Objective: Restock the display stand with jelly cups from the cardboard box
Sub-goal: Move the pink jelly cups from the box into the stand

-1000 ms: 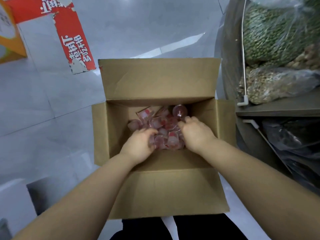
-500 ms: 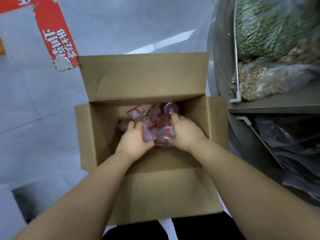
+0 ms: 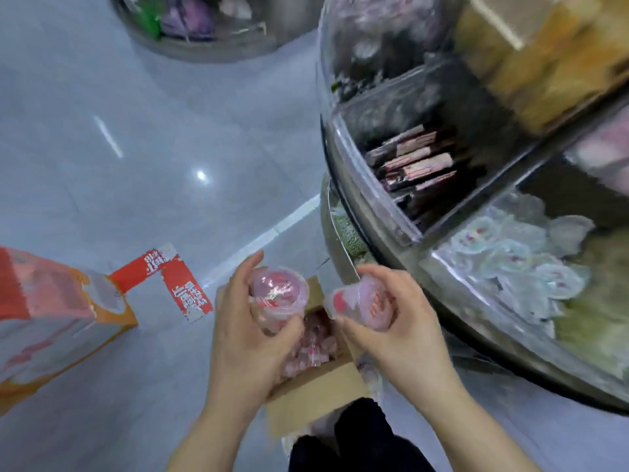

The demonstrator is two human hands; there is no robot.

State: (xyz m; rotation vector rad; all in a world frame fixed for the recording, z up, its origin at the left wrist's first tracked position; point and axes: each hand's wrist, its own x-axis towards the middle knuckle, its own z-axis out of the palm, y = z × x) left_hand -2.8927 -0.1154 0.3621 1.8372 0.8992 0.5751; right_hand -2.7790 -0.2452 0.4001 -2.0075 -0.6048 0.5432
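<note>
My left hand (image 3: pixel 245 321) grips pink jelly cups (image 3: pixel 277 294) lifted above the open cardboard box (image 3: pixel 316 393). My right hand (image 3: pixel 391 321) holds another pink jelly cup (image 3: pixel 360 301) beside them. More pink cups (image 3: pixel 313 342) lie inside the box below both hands. The round display stand (image 3: pixel 476 301) curves along the right. Its near compartment holds clear jelly cups (image 3: pixel 517 264) behind a transparent front wall. The picture is blurred by head motion.
A stand compartment with dark snack packets (image 3: pixel 415 165) lies farther back. An orange and pink carton (image 3: pixel 51 315) stands on the grey floor at left, near red floor tape (image 3: pixel 173 281). Another round stand (image 3: pixel 211 25) is at the top.
Both hands rose out of the box holding jelly cups. My view swung up and right, bringing the display stand's compartments into sight.
</note>
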